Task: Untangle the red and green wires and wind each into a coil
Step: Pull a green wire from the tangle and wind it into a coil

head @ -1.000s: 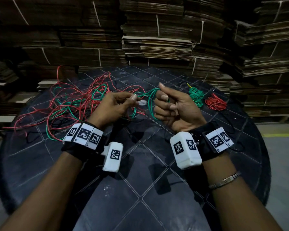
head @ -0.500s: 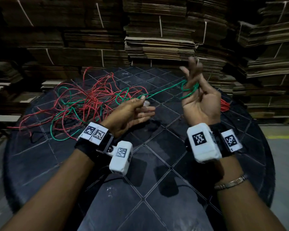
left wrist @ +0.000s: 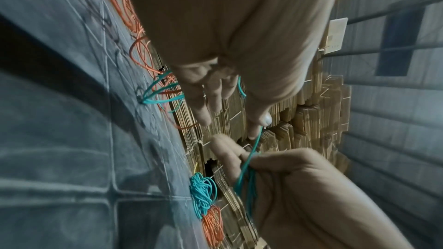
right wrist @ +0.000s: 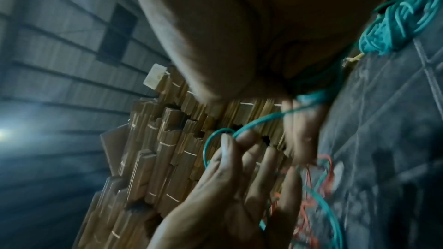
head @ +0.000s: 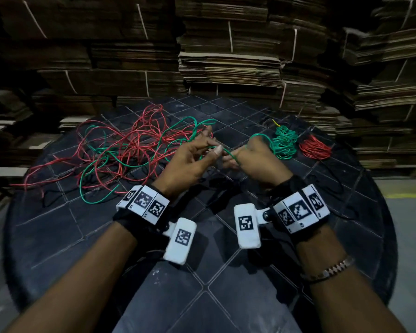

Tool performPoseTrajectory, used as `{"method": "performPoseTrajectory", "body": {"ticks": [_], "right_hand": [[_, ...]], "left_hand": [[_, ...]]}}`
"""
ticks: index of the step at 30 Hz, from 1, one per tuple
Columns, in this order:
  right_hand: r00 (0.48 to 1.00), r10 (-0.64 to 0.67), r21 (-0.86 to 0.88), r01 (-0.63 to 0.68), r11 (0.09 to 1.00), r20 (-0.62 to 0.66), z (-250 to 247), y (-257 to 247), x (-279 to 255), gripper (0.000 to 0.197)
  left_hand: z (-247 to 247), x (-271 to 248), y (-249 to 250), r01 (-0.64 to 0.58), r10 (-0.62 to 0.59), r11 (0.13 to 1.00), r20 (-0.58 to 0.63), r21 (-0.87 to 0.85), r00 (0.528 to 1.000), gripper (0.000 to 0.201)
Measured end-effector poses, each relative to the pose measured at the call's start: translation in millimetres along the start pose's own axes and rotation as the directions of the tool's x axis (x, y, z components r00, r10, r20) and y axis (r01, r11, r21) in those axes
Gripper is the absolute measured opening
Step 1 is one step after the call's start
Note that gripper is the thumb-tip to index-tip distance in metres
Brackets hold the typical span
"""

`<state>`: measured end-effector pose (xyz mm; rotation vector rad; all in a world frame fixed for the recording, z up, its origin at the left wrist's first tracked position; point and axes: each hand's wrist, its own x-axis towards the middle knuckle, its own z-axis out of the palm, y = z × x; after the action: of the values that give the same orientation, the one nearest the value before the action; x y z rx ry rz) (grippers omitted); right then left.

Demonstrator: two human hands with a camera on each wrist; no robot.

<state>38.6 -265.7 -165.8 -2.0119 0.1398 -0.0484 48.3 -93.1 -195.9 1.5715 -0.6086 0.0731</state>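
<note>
A loose tangle of red and green wires [head: 130, 150] lies on the left half of the round black table [head: 106, 236]. My left hand [head: 214, 148] pinches a green wire [head: 228, 153] between thumb and forefinger, its other fingers spread. That strand runs straight to my right hand [head: 235, 161], which is turned knuckles up and grips several green turns wound round its fingers. In the left wrist view the green wire [left wrist: 255, 141] goes from my thumb into the loops in the right hand [left wrist: 249, 175]. In the right wrist view the green loops [right wrist: 311, 96] sit round the fingers.
A finished green coil [head: 283, 143] and a red coil [head: 315, 147] lie at the table's far right, just beyond my right hand. Stacks of flattened cardboard [head: 226, 56] rise behind the table. The table's near half holds only my forearms.
My right hand has dropped from its raised, palm-up pose and rolled knuckles up, close to the left hand. The left hand has lifted slightly, still pinching the green wire.
</note>
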Motion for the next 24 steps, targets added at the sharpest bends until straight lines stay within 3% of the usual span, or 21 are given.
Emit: {"method": "performPoseTrajectory", "body": {"ticks": [2, 3, 6, 9, 12, 14, 16, 19, 21, 22, 24], "right_hand": [[0.983, 0.048, 0.029, -0.054, 0.998, 0.176, 8.3, -7.0, -10.0, 0.021], [0.969, 0.088, 0.033, -0.098, 0.995, 0.229, 11.5, -10.3, -15.6, 0.023], [0.939, 0.066, 0.160, -0.126, 0.979, 0.337, 11.6, -18.2, -24.3, 0.023], [0.827, -0.003, 0.356, -0.238, 0.904, 0.562, 0.7, -29.2, -32.0, 0.049], [0.723, -0.052, 0.341, -0.259, 0.904, 0.689, -9.0, -33.9, -40.0, 0.061], [0.693, -0.083, 0.307, -0.206, 0.929, 0.716, -10.3, -32.3, -44.0, 0.060], [0.699, -0.121, 0.297, -0.135, 0.945, 0.705, -8.1, -28.1, -47.6, 0.061], [0.663, -0.239, 0.375, -0.069, 0.924, 0.709, -5.1, -23.7, -53.6, 0.067], [0.660, -0.337, 0.505, -0.074, 0.860, 0.671, -5.4, -22.1, -51.4, 0.064], [0.690, -0.373, 0.590, -0.097, 0.801, 0.620, -6.3, -21.6, -47.3, 0.063], [0.767, -0.442, 0.798, -0.147, 0.584, 0.465, -10.7, -21.5, -37.7, 0.059]], "left_hand": [[-2.7, -0.1, 0.6, -0.006, 0.007, 0.997, 0.019, -0.081, 1.000, 0.009], [-4.4, -0.3, 4.3, 0.004, -0.003, 0.996, 0.002, -0.087, 1.000, 0.010], [-9.1, 0.2, 11.0, 0.033, -0.035, 0.997, -0.026, -0.066, 0.999, 0.034], [-15.4, 2.0, 9.3, 0.110, -0.131, 0.982, -0.136, -0.151, 0.982, 0.048], [-20.0, 2.4, 12.8, 0.146, -0.176, 0.973, -0.164, -0.181, 0.971, 0.049], [-20.0, 2.2, 15.5, 0.157, -0.192, 0.968, -0.175, -0.196, 0.966, 0.048], [-20.7, 4.7, 12.0, 0.163, -0.208, 0.960, -0.194, -0.228, 0.959, 0.047], [-30.1, 10.8, 4.3, 0.166, -0.263, 0.928, -0.271, -0.333, 0.926, 0.043], [-38.8, 11.9, -1.3, 0.176, -0.302, 0.910, -0.306, -0.376, 0.903, 0.030], [-42.1, 12.5, -4.0, 0.180, -0.293, 0.921, -0.308, -0.346, 0.905, 0.023], [-42.4, 12.8, -6.8, 0.189, -0.259, 0.949, -0.281, -0.253, 0.924, 0.017]]}}
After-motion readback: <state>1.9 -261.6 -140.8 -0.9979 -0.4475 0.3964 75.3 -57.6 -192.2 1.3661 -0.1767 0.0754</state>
